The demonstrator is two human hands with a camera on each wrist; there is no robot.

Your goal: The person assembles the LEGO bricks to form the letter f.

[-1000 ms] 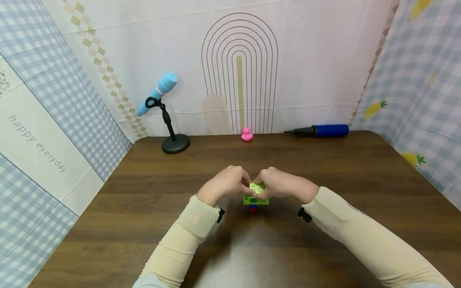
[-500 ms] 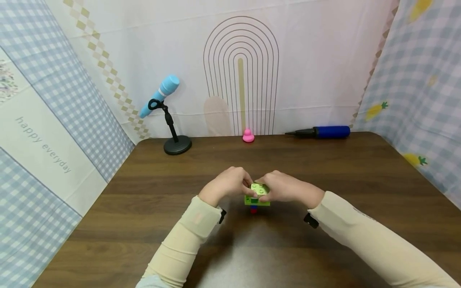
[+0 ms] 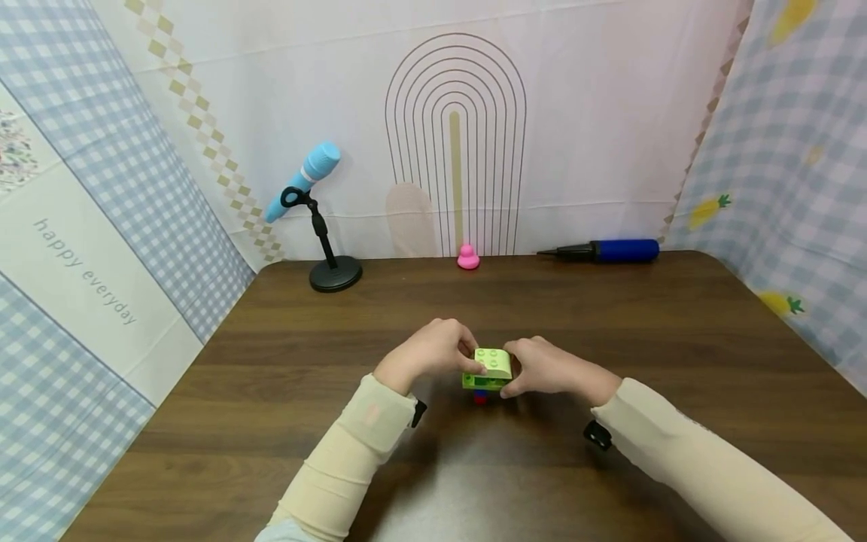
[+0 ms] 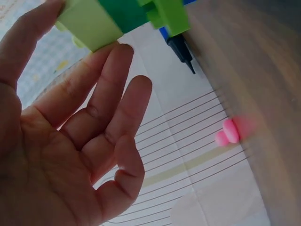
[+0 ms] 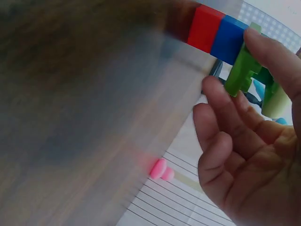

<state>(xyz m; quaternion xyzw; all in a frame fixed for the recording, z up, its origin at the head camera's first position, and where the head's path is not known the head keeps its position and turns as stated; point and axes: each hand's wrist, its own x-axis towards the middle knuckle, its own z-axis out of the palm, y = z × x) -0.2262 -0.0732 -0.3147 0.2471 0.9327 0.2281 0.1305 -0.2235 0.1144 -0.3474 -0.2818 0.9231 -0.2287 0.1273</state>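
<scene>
A small stack of toy building bricks stands upright on the table, between both hands. Its top is a pale-green rounded brick (image 3: 493, 363); beneath come a dark-green piece, a bright-green plate (image 5: 242, 70), a blue brick (image 5: 230, 38) and a red brick (image 5: 206, 28). My left hand (image 3: 433, 352) pinches the pale-green brick from the left with thumb and index finger, its other fingers loosely bent. On the right, my right hand (image 3: 552, 367) holds the stack's side, thumb on the bright-green plate. How its index finger touches the far side is partly hidden.
Along the back of the brown table (image 3: 406, 293) stand a blue toy microphone (image 3: 311, 167) on a black stand (image 3: 335, 274), a pink toy (image 3: 468, 257) and a blue hand pump (image 3: 626, 251). Patterned cloth walls rise behind and at both sides.
My right hand has slid right and slightly toward me, from the pale-green brick to the stack's right side, showing more of that brick. My left hand keeps its hold.
</scene>
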